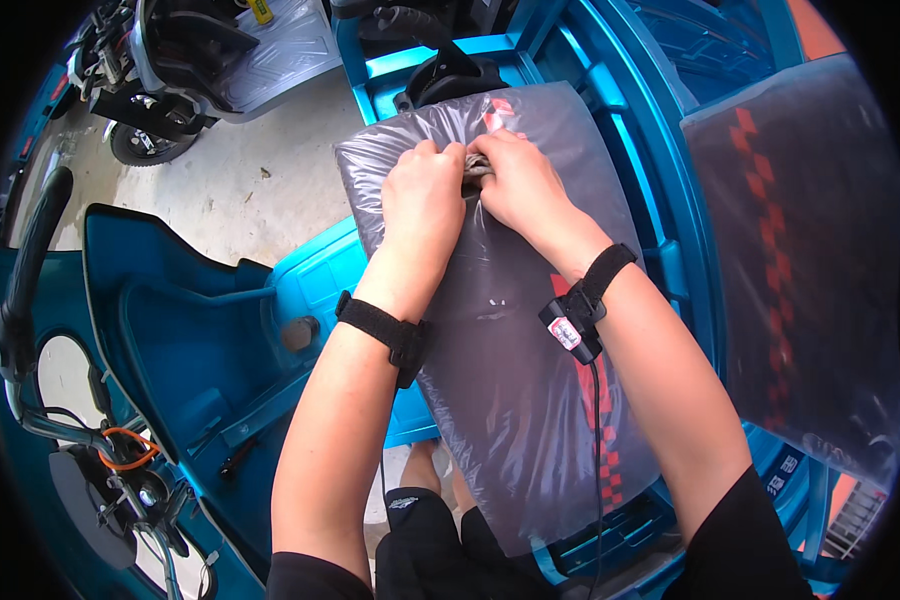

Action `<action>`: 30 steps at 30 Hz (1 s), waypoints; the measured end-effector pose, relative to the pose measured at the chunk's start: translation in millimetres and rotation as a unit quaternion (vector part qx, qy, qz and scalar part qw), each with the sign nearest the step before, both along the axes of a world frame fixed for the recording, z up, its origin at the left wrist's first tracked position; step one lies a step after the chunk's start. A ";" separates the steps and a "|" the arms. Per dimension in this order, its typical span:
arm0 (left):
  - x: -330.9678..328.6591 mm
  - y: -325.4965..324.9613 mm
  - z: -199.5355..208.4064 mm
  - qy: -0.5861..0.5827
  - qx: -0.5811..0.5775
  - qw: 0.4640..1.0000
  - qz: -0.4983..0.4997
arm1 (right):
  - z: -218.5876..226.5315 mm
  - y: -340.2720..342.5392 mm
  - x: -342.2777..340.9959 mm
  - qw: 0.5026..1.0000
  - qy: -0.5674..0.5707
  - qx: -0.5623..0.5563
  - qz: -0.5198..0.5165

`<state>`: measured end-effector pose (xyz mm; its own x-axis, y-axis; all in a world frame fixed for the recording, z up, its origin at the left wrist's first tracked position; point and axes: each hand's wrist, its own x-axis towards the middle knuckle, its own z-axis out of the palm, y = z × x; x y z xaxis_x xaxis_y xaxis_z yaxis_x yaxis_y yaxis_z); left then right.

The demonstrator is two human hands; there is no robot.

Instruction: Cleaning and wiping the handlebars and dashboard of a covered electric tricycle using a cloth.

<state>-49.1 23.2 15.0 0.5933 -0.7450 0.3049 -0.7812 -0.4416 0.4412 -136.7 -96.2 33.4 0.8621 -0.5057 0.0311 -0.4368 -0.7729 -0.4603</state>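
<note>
A dark seat cushion point(490, 370) with a red checkered stripe, wrapped in clear plastic film, lies across the blue vehicle frame in front of me. Over its far part, my left hand point(425, 190) and my right hand point(518, 185) meet knuckle to knuckle. Both are closed on a bunched piece of the plastic wrap point(478, 168), which shows between the fingers. Around them the film is pulled into creases toward the hands. Each wrist carries a black strap, and the right one holds a small black device point(573, 322) with a cable.
A second wrapped cushion point(800, 270) rests at the right on the blue frame point(660, 200). At the left are a blue front body panel point(180, 300) and handlebars with a black grip point(30, 270). Another vehicle point(200, 60) stands on the concrete floor point(260, 180) at the far left.
</note>
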 end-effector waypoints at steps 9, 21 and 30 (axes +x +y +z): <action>-109.0 58.7 0.5 0.006 0.021 0.999 -0.024 | 21.1 47.6 -98.2 0.994 0.085 0.069 0.026; -296.3 138.3 16.8 0.067 0.076 0.983 -0.151 | 68.8 130.3 -278.1 0.955 0.267 0.121 -0.036; -324.0 129.0 15.1 0.148 0.031 0.962 -0.227 | 63.8 141.3 -337.1 0.941 0.315 0.069 -0.102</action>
